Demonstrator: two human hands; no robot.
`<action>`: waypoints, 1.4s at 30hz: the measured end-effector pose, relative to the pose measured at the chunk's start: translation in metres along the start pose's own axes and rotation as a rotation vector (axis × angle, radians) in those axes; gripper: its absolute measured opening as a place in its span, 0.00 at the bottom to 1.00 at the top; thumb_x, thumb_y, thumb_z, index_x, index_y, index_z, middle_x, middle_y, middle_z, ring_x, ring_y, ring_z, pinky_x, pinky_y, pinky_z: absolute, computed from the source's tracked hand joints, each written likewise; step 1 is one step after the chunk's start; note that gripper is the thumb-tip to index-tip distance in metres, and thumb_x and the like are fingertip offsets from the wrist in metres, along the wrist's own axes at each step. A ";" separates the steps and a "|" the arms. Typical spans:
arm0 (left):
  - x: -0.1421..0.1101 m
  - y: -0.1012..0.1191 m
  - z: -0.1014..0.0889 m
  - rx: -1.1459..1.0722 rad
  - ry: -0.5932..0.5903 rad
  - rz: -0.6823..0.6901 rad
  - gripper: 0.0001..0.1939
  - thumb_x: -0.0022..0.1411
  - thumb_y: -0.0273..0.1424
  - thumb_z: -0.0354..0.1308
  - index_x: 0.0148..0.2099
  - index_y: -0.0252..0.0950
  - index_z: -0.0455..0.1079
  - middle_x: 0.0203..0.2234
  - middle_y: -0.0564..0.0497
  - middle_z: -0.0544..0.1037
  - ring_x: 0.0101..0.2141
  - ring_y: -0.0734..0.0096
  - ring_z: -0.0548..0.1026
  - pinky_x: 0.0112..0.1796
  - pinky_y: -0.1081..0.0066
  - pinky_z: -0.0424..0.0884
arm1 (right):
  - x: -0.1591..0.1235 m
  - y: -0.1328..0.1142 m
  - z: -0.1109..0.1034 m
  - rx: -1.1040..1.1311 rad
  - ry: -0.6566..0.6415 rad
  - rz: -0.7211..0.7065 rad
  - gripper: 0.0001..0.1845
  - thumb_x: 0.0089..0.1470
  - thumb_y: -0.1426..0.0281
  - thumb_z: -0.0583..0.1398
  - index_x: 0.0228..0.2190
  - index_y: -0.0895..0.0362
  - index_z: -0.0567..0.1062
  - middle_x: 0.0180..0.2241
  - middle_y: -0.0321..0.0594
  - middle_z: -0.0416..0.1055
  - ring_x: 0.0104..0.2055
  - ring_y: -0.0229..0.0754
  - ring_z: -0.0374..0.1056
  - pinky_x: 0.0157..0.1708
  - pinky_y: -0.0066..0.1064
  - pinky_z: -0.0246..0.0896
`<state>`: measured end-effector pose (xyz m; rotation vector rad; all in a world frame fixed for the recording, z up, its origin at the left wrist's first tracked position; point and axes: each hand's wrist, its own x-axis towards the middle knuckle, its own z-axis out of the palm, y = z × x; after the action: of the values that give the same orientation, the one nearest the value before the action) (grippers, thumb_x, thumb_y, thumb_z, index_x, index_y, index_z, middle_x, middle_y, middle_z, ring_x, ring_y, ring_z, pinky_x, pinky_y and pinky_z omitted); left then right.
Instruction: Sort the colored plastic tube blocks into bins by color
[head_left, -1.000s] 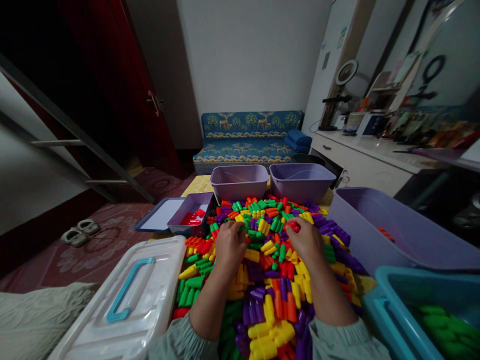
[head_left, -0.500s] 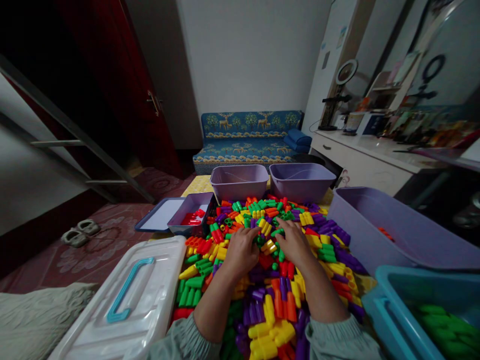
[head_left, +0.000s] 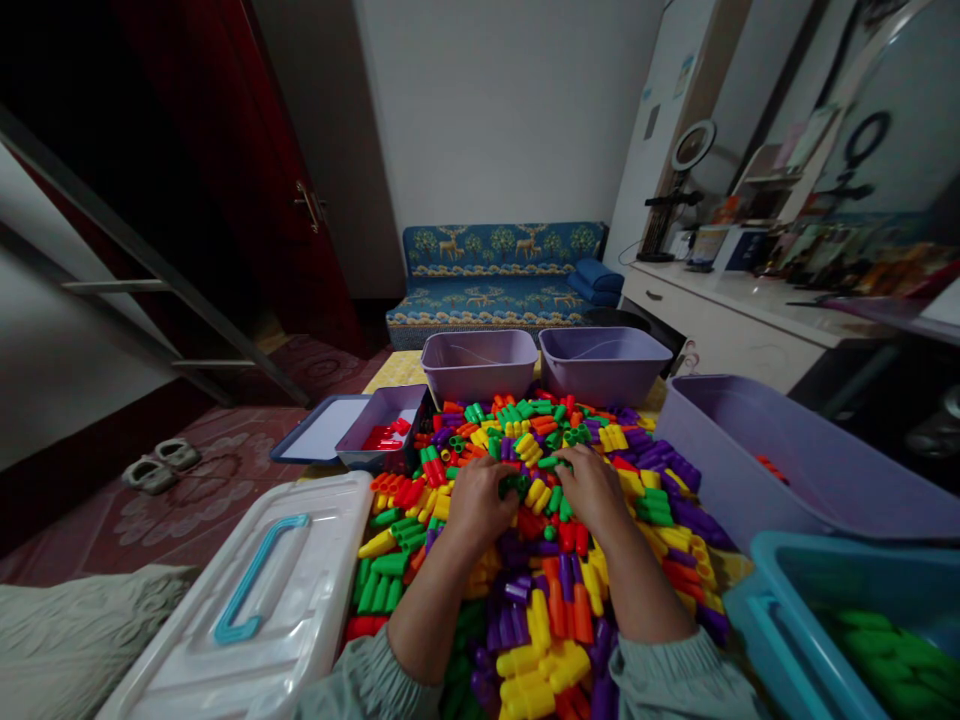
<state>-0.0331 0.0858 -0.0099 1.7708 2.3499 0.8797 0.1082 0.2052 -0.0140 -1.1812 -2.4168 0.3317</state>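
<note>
A heap of bullet-shaped plastic building blocks (head_left: pixel 525 600) in red, orange, yellow, green and purple lies in front of me, many joined in rows. My left hand (head_left: pixel 480 500) is curled at the middle of the heap, closed around a dark green block (head_left: pixel 514 484); its fingertips are partly hidden. Opposite it, my right hand (head_left: pixel 592 488) has thumb and fingers drawn together at the end of a green block (head_left: pixel 549 463). Between the hands lie yellow blocks (head_left: pixel 537 494) and more green ones.
Lavender bins (head_left: pixel 480 380) stand behind the heap, with a long one (head_left: pixel 735 480) at right. A turquoise bin (head_left: pixel 780 590) holds green pieces. At left are a small box (head_left: pixel 367 440) with red pieces and a white lid (head_left: pixel 285 590) with a blue handle. A sofa (head_left: pixel 495 290) stands beyond.
My left hand has shifted slightly left and nearer me. The right hand's fingers have drawn in and lowered onto a green block, uncovering green blocks behind them.
</note>
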 end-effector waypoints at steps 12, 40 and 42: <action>0.000 -0.001 -0.003 -0.067 0.053 0.039 0.16 0.57 0.30 0.56 0.48 0.40 0.75 0.41 0.46 0.78 0.43 0.60 0.74 0.44 0.64 0.67 | 0.006 -0.014 0.002 0.786 0.038 0.033 0.15 0.51 0.60 0.55 0.32 0.58 0.75 0.30 0.40 0.75 0.35 0.44 0.70 0.37 0.34 0.64; 0.012 -0.005 0.002 -1.109 0.325 -0.249 0.20 0.49 0.38 0.64 0.42 0.31 0.74 0.35 0.44 0.81 0.35 0.64 0.79 0.37 0.68 0.74 | -0.004 -0.045 0.002 1.112 -0.047 0.081 0.20 0.47 0.59 0.60 0.40 0.59 0.73 0.34 0.42 0.74 0.33 0.42 0.72 0.28 0.32 0.70; 0.011 -0.004 0.001 -1.107 0.312 -0.230 0.18 0.51 0.37 0.62 0.42 0.32 0.74 0.35 0.45 0.81 0.35 0.64 0.79 0.37 0.69 0.74 | -0.006 -0.048 0.002 1.099 -0.065 0.075 0.23 0.47 0.60 0.61 0.44 0.58 0.72 0.36 0.42 0.74 0.34 0.42 0.72 0.32 0.33 0.70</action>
<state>-0.0404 0.0957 -0.0098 0.9168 1.5127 1.9578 0.0770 0.1715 0.0013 -0.7125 -1.7186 1.4789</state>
